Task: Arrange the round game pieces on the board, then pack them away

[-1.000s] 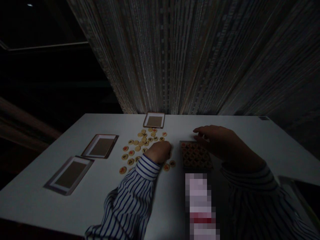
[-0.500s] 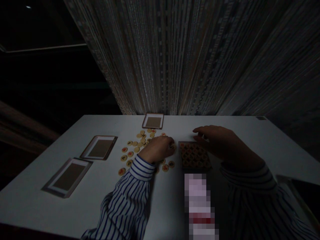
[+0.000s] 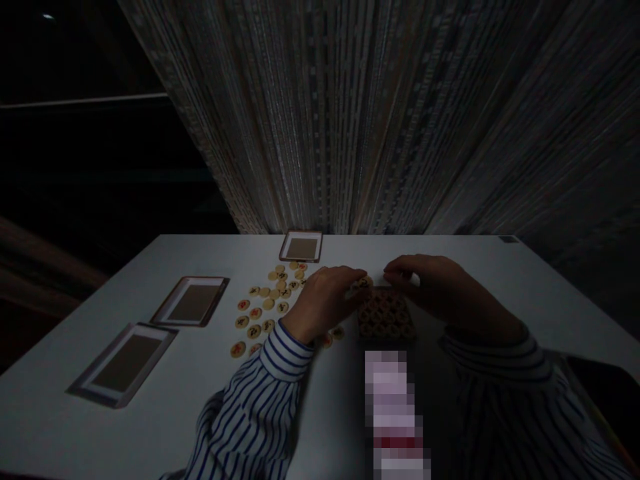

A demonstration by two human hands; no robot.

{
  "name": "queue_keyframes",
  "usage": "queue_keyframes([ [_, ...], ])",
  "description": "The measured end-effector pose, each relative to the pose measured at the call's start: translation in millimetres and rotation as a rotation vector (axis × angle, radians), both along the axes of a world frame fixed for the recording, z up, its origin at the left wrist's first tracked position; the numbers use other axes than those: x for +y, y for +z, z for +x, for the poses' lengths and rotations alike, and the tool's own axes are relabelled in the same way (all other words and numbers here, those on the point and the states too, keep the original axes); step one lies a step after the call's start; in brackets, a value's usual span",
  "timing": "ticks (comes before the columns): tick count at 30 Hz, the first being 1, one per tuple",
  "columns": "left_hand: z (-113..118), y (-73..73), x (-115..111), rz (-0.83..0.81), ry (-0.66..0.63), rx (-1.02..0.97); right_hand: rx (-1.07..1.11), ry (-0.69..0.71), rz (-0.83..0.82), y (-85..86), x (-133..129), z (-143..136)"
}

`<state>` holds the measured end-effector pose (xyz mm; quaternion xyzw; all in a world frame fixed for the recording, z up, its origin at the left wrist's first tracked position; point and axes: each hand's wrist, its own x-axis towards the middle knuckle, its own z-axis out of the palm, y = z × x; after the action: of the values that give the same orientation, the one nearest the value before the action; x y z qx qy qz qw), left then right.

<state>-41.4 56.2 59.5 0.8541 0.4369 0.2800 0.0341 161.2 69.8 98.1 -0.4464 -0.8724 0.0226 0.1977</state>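
Observation:
My left hand (image 3: 327, 298) grips a round wooden xiangqi piece (image 3: 363, 283) between thumb and fingers, above the far left corner of a small square box. Rows of the same pieces fill this box (image 3: 385, 337), lying flat and close together. Over its far right corner is my right hand (image 3: 435, 283), fingers curved and thumb slightly apart from them, with no piece visible in it. Loose xiangqi pieces (image 3: 254, 331) with red or black characters, some plain side up, are scattered left of my left hand, which hides part of them.
A shallow framed tray (image 3: 301, 259) lies at the table's far edge. Two similar trays (image 3: 160, 317) (image 3: 95, 398) lie on the left of the white table (image 3: 200, 380). A string curtain (image 3: 320, 133) hangs behind. Something dark (image 3: 600, 387) lies at the right edge.
My left hand has lifted the xiangqi piece and carried it right, to the box's far corner. My right hand stays over the box, its fingertips closer to the thumb. The view has shifted slightly.

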Motion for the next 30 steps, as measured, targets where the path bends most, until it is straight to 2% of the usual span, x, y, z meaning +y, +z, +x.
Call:
queue_keyframes([
  [3,4.9,1.1,-3.4,0.020,-0.001,-0.003,0.100,0.014,-0.115,3.5,-1.8,1.5],
  [9,8.0,2.4,-8.6,-0.005,0.022,-0.023,0.240,0.117,-0.243,1.1,-2.1,3.0],
  [16,10.4,6.2,-11.1,-0.062,0.043,-0.059,0.334,0.163,-0.300,4.0,-4.7,-0.2],
  [20,10.4,7.1,-11.6,-0.074,0.024,-0.092,0.374,0.143,-0.327,1.8,-3.4,-0.7],
  [25,10.2,3.4,-10.1,-0.175,-0.020,-0.318,0.432,0.112,-0.320,1.3,-1.2,-1.6],
  [30,16.1,6.3,-7.2,-0.498,-0.046,-0.707,0.477,0.076,-0.283,4.8,-2.0,-3.7],
])
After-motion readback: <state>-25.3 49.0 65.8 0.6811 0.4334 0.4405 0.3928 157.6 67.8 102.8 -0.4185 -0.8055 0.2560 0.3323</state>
